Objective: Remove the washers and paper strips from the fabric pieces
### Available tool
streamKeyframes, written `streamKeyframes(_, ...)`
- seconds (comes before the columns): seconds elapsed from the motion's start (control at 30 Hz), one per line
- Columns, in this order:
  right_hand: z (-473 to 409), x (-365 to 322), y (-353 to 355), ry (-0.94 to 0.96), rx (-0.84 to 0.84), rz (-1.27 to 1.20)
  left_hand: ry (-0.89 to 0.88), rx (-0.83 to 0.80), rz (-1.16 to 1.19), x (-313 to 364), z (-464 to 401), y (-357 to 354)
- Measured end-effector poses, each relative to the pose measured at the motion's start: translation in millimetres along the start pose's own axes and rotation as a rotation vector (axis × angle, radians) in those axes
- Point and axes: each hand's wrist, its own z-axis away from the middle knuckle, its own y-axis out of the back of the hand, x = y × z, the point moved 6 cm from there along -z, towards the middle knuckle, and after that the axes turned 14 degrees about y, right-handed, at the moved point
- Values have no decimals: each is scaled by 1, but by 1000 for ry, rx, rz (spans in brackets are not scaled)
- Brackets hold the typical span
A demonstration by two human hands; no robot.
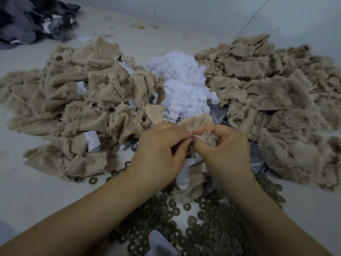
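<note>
Hands [160,148] [224,146] pinching fabric piece [198,121], washers [208,228] below

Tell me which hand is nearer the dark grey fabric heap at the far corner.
Left. The left hand sits on the same side as the dark grey fabric heap, though far short of it; the right hand is further across, toward the other side.

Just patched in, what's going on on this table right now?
A person is working one beige fabric piece with both hands: the left hand and right hand pinch it together, and a white paper strip hangs below them. Loose washers lie heaped in front. Paper scraps sit between two fabric piles, the left pile still carrying strips.
</note>
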Motion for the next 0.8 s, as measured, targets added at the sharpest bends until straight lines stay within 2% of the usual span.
streamKeyframes(0.3, 1, -1, -1, -3, -11, -16, -28, 57, -34, 1, 3, 3)
streamKeyframes(0.63, 0, 0, 2, -12, -9, -11, -41, -21, -52, 0, 7, -5)
streamKeyframes(0.7, 0, 1, 2, -15, -13, -13, -13, -45, -2, -1, 7, -5)
streamKeyframes(0.8, 0, -1, 1, -14, -29, -34, 132, -73, 142, -10, 0, -2)
